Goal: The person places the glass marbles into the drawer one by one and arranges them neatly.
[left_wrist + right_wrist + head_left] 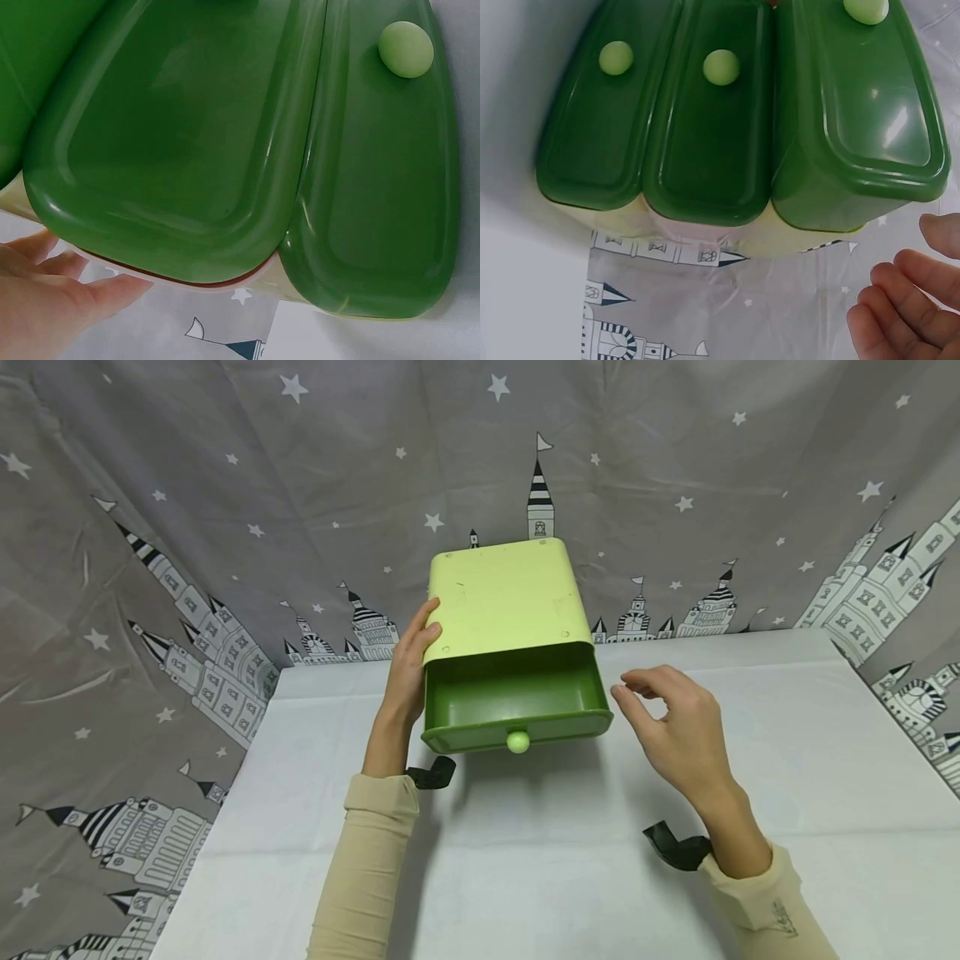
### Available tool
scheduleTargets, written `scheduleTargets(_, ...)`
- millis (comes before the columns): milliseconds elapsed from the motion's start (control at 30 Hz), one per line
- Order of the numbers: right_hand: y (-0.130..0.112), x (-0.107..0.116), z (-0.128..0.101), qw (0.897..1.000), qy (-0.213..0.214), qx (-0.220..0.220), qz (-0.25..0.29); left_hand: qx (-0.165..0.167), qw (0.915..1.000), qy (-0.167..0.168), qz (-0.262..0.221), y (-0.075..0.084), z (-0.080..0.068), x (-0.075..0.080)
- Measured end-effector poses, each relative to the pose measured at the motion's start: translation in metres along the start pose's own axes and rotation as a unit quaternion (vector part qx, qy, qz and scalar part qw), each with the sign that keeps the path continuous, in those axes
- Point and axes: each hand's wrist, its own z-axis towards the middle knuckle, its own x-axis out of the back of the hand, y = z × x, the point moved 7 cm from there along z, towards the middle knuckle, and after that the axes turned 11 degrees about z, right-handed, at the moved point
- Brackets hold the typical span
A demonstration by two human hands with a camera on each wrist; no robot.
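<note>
Pale yellow-green cabinet (501, 597) with dark green drawers (516, 697), each bearing a light green round knob (517, 742). White tabletop (525, 860). Grey backdrop cloth (225, 485) printed with white stars and black-and-white striped castles. Beige sleeves (367, 868); black wrist straps (675, 846).

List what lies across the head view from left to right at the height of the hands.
Castle-print curtain → left hand, resting on the side of the box → pale green drawer box with its top drawer pulled out → right hand, apart from the drawer → curtain again at the far right.
</note>
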Motion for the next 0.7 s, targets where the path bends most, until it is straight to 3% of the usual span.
scheduleTargets(700,0.035,0.014,-0.014,0.998,0.008,-0.05,-0.039,0.001,1.0,0.0,0.003,0.001,-0.001,0.0)
